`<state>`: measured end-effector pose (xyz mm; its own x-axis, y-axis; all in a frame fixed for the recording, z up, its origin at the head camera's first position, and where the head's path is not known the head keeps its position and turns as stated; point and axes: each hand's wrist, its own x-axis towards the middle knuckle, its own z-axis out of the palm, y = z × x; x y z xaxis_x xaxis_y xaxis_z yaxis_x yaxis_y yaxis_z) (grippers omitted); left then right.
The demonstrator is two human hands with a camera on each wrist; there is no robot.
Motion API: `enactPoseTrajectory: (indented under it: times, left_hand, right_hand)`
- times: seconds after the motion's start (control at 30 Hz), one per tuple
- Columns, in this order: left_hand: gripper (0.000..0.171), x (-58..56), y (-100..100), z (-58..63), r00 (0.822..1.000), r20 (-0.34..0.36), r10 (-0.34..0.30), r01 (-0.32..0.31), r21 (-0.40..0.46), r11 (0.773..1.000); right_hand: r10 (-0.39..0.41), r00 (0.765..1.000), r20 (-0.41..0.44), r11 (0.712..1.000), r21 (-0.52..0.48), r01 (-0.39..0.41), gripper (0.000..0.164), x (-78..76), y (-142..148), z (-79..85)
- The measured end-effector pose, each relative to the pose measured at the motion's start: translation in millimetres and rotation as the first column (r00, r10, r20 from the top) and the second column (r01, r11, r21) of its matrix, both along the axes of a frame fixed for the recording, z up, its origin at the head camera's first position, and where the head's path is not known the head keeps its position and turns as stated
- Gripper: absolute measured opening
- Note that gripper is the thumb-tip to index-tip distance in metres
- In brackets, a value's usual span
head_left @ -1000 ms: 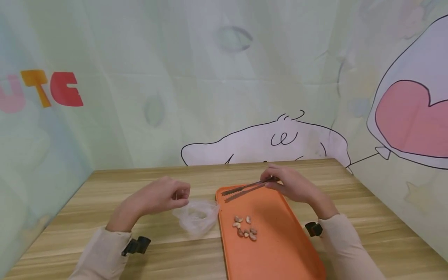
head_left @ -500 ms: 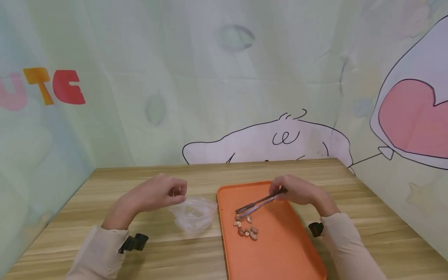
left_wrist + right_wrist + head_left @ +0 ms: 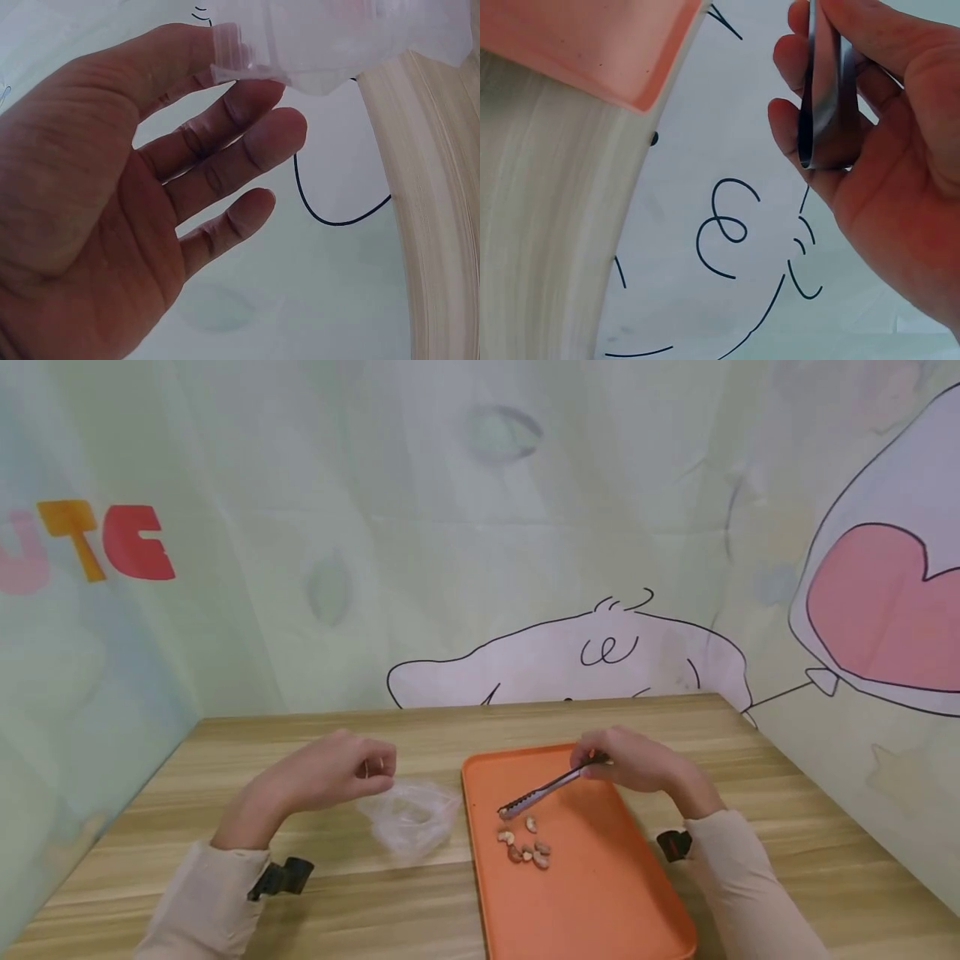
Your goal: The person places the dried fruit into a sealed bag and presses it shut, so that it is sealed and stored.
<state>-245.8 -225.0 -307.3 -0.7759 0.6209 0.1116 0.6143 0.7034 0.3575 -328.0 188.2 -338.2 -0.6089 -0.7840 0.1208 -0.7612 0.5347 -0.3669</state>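
In the head view my right hand holds metal tongs by their bent end, thumb on one side and fingers on the other. The tongs reach down left over the orange tray, their tips together on what looks like one cashew nut. Several loose cashew nuts lie just below the tips on the tray. My left hand pinches the edge of a clear plastic bag between thumb and index finger, left of the tray. The left wrist view shows the bag hanging from that pinch, the other fingers loosely bent.
The tray lies on a wood-grain table, its long side running away from me. A patterned curtain with cartoon drawings stands behind the table and along both sides.
The tongs have come down from the tray's far left corner to the nuts. Their spread tips have closed on the topmost nut. The left hand stays nearly still with the bag.
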Motion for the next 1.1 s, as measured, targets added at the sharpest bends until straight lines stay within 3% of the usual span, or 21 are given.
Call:
enactPoseTrajectory:
  times: [0.43, 0.63, 0.73, 1.1]
  left_hand:
    - [0.017, 1.8, 5.8, 1.1, 1.000, 0.015, 0.002, -0.002, 0.009, 1.000]
    - [0.017, 1.4, 11.0, -0.4, 1.000, 0.022, 0.008, -0.009, 0.015, 1.000]
    - [0.019, 1.8, 13.6, -1.9, 1.000, 0.017, 0.010, -0.011, 0.018, 1.000]
    - [0.020, 0.5, 22.4, -3.9, 1.000, -0.001, -0.016, 0.016, 0.020, 1.000]
  right_hand:
    - [-0.033, 0.996, -0.080, 0.989, -0.147, 0.021, 0.012, 11.6, -13.0, 17.3]
    - [-0.037, 0.973, -0.227, 0.977, -0.214, -0.012, 0.013, 22.5, -29.6, 22.2]
    - [-0.019, 0.960, -0.278, 0.978, -0.206, -0.041, 0.014, 26.7, -38.1, 21.7]
    - [0.046, 0.945, -0.325, 0.983, -0.155, -0.101, 0.012, 30.8, -55.4, 14.6]
